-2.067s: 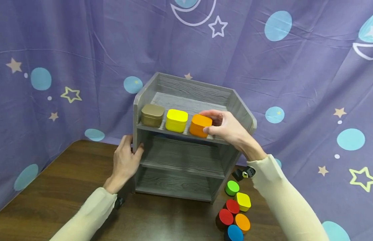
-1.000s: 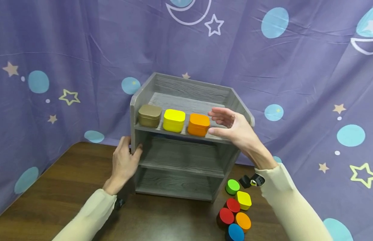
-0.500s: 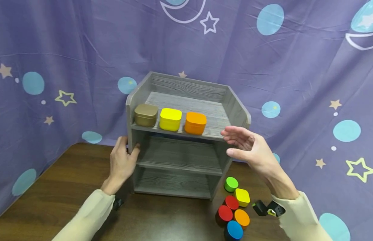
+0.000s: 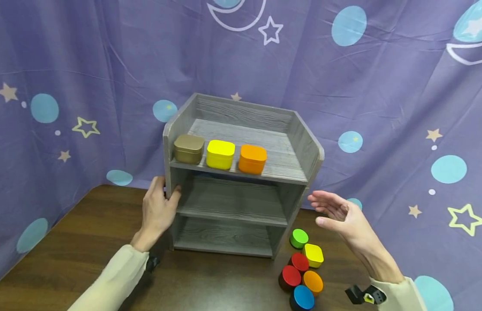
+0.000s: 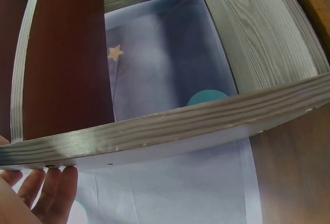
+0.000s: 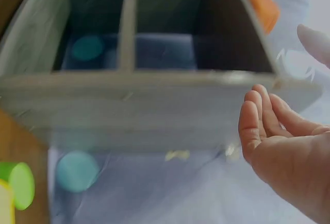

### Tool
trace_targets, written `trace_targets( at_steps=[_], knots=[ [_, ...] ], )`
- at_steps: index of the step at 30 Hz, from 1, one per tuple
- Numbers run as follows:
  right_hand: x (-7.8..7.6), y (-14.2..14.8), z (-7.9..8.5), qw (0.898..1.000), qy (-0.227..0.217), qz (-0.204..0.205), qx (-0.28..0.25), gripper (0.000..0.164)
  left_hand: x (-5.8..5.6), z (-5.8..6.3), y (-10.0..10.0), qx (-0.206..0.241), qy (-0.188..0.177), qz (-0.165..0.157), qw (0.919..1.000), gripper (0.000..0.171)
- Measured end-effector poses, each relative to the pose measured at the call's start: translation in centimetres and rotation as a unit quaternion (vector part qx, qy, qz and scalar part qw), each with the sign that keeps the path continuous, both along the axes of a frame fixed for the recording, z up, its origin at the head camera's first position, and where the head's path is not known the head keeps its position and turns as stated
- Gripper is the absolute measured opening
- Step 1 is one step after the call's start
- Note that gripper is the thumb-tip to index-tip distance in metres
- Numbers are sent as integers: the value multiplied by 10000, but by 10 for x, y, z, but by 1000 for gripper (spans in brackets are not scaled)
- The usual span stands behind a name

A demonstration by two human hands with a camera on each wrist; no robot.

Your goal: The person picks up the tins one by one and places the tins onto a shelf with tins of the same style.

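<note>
Behind both hands hangs a purple curtain (image 4: 311, 73) printed with moons, stars and blue ovals. Below them spreads a brown wooden table (image 4: 221, 283). Between them stands a grey wood-grain shelf (image 4: 233, 199), upright, with its front towards the person. The left hand (image 4: 158, 209) grips the front edge of the shelf's left side panel, at about the height of the middle compartment, thumb on the inner side and fingers on the outer face. The right hand (image 4: 343, 220) holds nothing; its fingers are loosely extended, thumb apart, just beside the outer face of the right side panel.

On the top level, above and to the right of the left hand's grip, three lidded boxes form a row along the front edge. The gold box (image 4: 189, 149) is nearest that grip, the yellow box (image 4: 220, 154) comes next, and the orange box (image 4: 252, 159) is the one nearest the right hand.

Below the right hand, and nearer the person, smaller pieces cluster on the table: a yellow rounded-square piece (image 4: 312, 255), a blue cylinder (image 4: 302, 298), two red cylinders (image 4: 290, 277), an orange cylinder (image 4: 312, 282) and a green cylinder (image 4: 299, 238).
</note>
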State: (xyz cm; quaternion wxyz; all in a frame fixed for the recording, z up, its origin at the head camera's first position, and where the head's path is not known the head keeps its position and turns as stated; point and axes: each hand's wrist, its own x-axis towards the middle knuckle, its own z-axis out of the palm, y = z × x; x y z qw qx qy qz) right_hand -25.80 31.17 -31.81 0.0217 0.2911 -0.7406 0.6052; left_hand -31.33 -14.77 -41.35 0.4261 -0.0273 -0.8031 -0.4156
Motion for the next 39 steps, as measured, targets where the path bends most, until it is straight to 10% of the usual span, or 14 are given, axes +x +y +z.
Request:
trace_targets(
  at_steps=[21, 39],
  knots=[
    [-31, 70, -108, 9819, -1031, -1293, 923, 57, 3, 3, -1, -10, -101, 54, 9999, 27],
    [-34, 96, -160, 9759, -1586, -764, 1293, 81, 5, 5, 0, -27, 4, 8, 10000, 25]
  ],
)
